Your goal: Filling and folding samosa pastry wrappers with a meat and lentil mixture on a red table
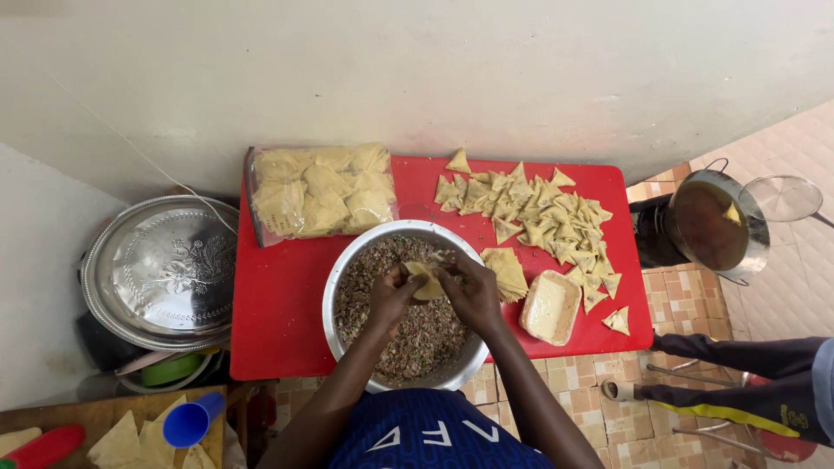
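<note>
1. You're pinching a pastry wrapper (427,280) between both hands, left hand (393,293) and right hand (469,291), fingers pressed together on it.
2. You're holding it over the metal bowl (347,260) of minced filling (417,334) on the red table (278,304).

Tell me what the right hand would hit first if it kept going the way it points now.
The right hand points up and left toward the left hand, so it would first press further into the folded pastry sheet both hands hold over the bowl of filling. Beyond that, likely the left hand's fingers; depth is unclear.
</note>
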